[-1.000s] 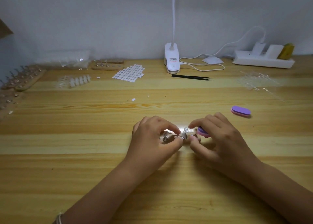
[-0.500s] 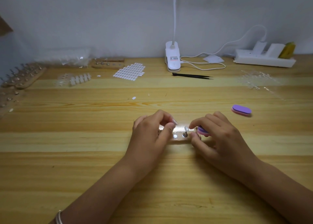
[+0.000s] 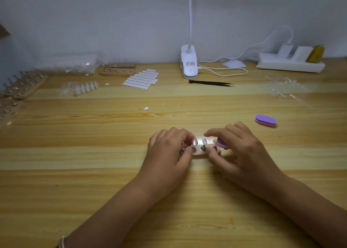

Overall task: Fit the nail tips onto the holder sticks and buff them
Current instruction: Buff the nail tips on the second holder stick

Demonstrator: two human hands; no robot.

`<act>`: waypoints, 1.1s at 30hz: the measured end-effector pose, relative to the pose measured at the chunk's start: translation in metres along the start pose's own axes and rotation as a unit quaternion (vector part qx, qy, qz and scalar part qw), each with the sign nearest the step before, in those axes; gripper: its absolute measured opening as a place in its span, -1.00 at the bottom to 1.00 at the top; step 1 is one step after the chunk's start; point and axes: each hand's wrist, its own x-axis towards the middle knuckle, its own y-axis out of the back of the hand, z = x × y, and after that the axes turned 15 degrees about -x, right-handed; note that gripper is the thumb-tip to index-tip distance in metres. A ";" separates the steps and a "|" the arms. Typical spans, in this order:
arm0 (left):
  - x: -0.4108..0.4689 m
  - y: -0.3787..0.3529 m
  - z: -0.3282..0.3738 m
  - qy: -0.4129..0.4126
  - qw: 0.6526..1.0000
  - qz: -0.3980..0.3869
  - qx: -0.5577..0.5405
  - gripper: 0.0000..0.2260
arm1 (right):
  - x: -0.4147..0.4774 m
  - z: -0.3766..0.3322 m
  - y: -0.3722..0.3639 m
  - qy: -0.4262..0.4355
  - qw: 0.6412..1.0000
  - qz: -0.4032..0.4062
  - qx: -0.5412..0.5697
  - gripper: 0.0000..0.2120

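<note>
The curled fingers (image 3: 187, 137) of the left hand (image 3: 169, 154) close against the thumb on the left end of a pale oblong holder block (image 3: 199, 154) set with metal studs, which lies flat on the light wooden table (image 3: 169, 200), centre frame. Exactly what the fingertips pinch there is hidden. The right hand (image 3: 242, 150) grips a small purple-and-pink buffer block (image 3: 222, 144) in its curled fingers, the forefinger stretched out over the holder block and the thumb resting at its right end. Between the two hands, a clear oval nail tip (image 3: 204, 141) stands on one stud, brightly lit; whether the forefinger touches it cannot be told. A second purple-and-pink buffer (image 3: 265, 120) lies well apart to the right. Farther back lie black tweezers (image 3: 210, 83), just in front of a white clip-on lamp (image 3: 189, 63), with a sheet of white oval adhesive tabs (image 3: 141, 78) to the left. A white power strip (image 3: 291, 64) sits against the wall at right, clear plastic nail-tip strips (image 3: 281, 88) in front of it. Wooden racks of holder sticks (image 3: 28, 86) line the left edge.
</note>
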 end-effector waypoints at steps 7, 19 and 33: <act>-0.002 0.000 0.002 -0.027 0.999 0.002 0.042 -0.81 | 0.003 0.001 0.000 0.034 0.999 0.013 -0.005 -0.69; -0.004 0.011 0.019 -0.209 0.970 0.043 -0.112 -0.66 | -0.003 -0.013 0.022 -0.087 0.957 -0.010 0.278 -0.77; -0.008 0.014 0.026 -0.144 0.966 0.069 -0.205 -0.71 | -0.004 -0.008 0.024 -0.039 0.947 0.022 0.319 -0.74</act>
